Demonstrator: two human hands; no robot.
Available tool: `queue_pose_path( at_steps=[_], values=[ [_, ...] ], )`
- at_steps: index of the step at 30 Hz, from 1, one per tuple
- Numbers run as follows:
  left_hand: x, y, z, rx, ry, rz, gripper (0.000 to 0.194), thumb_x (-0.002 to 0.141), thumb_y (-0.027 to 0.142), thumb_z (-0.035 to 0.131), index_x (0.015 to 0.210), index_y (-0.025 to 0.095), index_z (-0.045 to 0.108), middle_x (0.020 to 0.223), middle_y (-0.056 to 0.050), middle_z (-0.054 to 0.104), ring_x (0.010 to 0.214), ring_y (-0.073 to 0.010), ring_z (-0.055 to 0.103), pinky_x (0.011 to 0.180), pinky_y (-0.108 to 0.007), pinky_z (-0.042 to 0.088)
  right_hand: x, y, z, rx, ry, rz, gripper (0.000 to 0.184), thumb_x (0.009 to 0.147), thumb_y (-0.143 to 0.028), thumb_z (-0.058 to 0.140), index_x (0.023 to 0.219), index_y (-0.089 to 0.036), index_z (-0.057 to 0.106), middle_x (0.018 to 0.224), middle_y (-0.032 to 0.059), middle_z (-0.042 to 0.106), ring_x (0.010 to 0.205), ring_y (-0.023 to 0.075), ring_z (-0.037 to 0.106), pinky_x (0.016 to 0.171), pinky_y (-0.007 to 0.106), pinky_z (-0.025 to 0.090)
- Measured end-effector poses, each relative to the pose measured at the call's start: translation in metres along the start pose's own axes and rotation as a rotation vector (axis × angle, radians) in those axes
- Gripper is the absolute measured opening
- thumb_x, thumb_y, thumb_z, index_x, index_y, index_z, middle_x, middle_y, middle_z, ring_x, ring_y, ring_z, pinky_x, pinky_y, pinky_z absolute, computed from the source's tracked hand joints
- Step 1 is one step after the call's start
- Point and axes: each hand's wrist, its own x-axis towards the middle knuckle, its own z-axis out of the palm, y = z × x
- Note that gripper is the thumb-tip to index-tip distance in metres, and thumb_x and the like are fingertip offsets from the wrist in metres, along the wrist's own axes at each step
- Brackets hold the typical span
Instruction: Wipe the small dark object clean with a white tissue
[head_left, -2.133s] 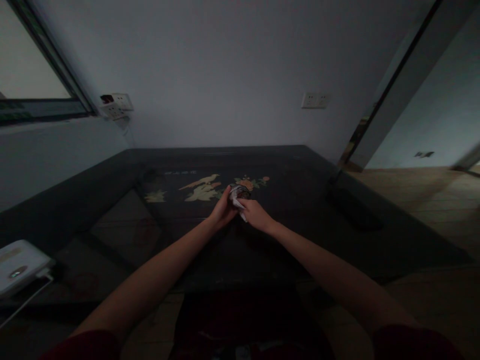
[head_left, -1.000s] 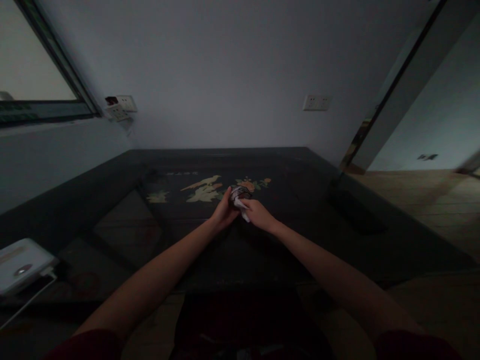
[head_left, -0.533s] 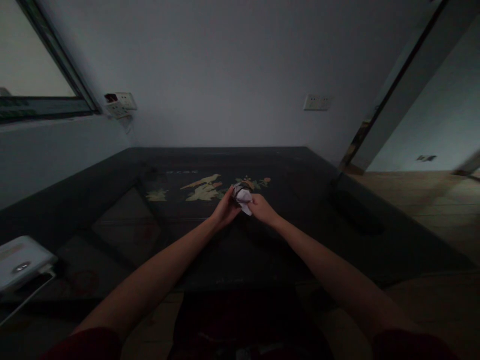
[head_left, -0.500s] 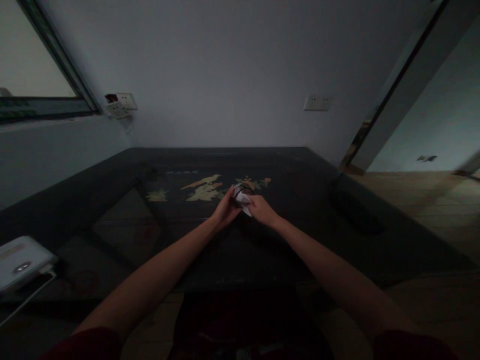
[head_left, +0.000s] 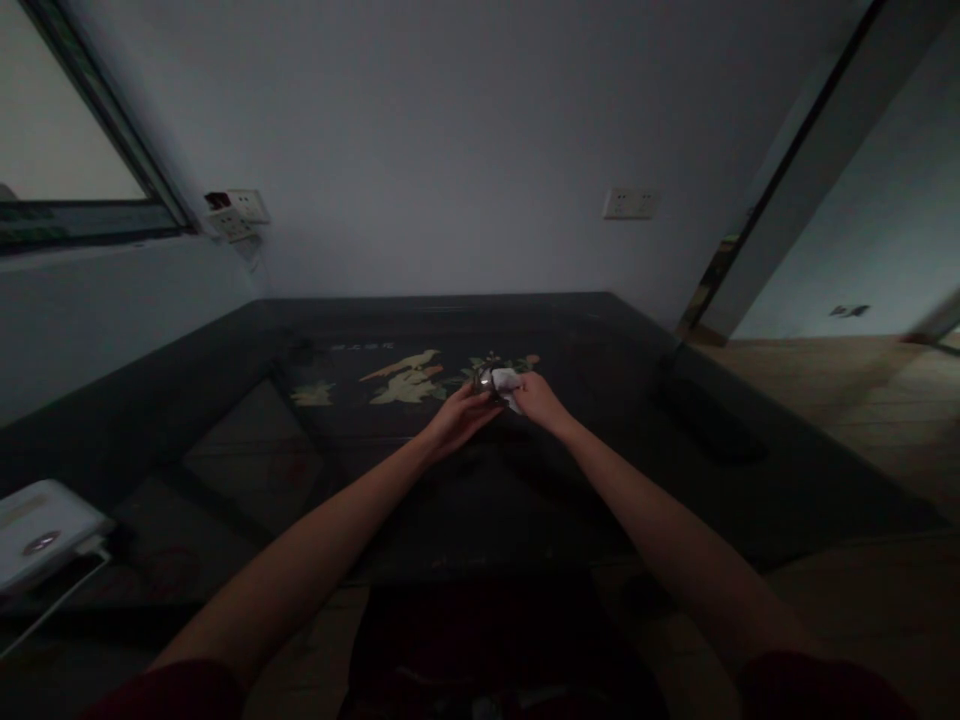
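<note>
From here I see the person's left hand [head_left: 457, 420] with its grip closed around a small, rounded, dark, shiny object [head_left: 483, 381], fingers beneath it and a bright glint on its surface. The grip of the right hand [head_left: 541, 401] is pinched together on a crumpled, soft-looking white cloth or tissue [head_left: 505, 379], which lies against the right side of the shiny object; a loose corner hangs below the fingers. I cannot tell whether the cloth reaches inside the object, nor whether the object is lifted clear of the long, black, glossy table [head_left: 600, 350] beneath it.

Just beyond the hands, the tabletop carries a pale decoration of a bird and flowers [head_left: 405, 378], the hands close to its blossoms. Farther to the right, a dark oblong shape [head_left: 709, 425] lies on the table, too dim to make out. Well apart at the near left is a white box with rounded corners [head_left: 49, 530], a thin white cable [head_left: 64, 605] running from its side.

Behind the table rises a plain greyish wall [head_left: 420, 120] with a white double socket [head_left: 631, 203] on the right. Pale wooden floor [head_left: 832, 380] shows beyond the table's right side.
</note>
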Motion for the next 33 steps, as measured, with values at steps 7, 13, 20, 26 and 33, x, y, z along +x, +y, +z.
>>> queue_pose_path(
  at_steps=[7,13,20,26,33],
  values=[
    [-0.001,-0.007,-0.002,0.215,-0.04,0.137,0.043,0.071,0.02,0.078,0.11,0.021,0.062,0.101,-0.005,0.068,0.085,-0.0151,0.066,0.074,-0.026,0.052,0.0,-0.004,0.003,0.589,0.112,0.2,0.015,0.051,-0.013,0.047,0.061,-0.015,0.058,0.055,-0.0034,0.055,0.052,0.0109,0.047,0.052,0.021,0.034],
    [0.0,-0.007,-0.004,0.17,-0.023,0.128,0.043,0.075,0.031,0.076,0.116,0.026,0.061,0.11,-0.004,0.065,0.089,-0.0153,0.064,0.079,-0.029,0.052,-0.006,-0.016,0.006,0.716,0.094,0.153,0.017,0.05,-0.014,0.048,0.063,-0.015,0.058,0.057,-0.0034,0.056,0.054,0.0104,0.048,0.052,0.02,0.035],
    [-0.003,-0.006,0.003,0.011,-0.009,0.049,0.03,0.083,0.031,0.068,0.112,0.027,0.064,0.116,-0.003,0.065,0.093,-0.0156,0.064,0.095,-0.036,0.047,-0.01,-0.019,0.008,0.634,0.068,0.105,0.017,0.055,-0.015,0.048,0.066,-0.014,0.06,0.061,-0.0014,0.058,0.056,0.0111,0.05,0.053,0.02,0.036],
    [0.001,-0.004,0.001,-0.068,0.089,0.029,0.022,0.088,0.029,0.061,0.108,0.021,0.064,0.104,-0.005,0.068,0.092,-0.0149,0.064,0.091,-0.03,0.049,-0.013,-0.022,0.005,0.24,-0.016,-0.1,0.015,0.065,-0.009,0.046,0.068,-0.014,0.059,0.061,-0.0004,0.058,0.059,0.0122,0.051,0.057,0.021,0.039],
    [0.006,-0.003,-0.004,-0.11,0.104,0.015,0.029,0.094,0.037,0.05,0.109,0.016,0.064,0.1,-0.009,0.069,0.09,-0.0166,0.065,0.085,-0.029,0.051,-0.02,-0.024,0.009,-0.381,-0.161,-0.329,0.03,0.081,-0.004,0.045,0.101,-0.011,0.067,0.102,0.0138,0.071,0.091,0.0218,0.064,0.083,0.031,0.046]
  ],
)
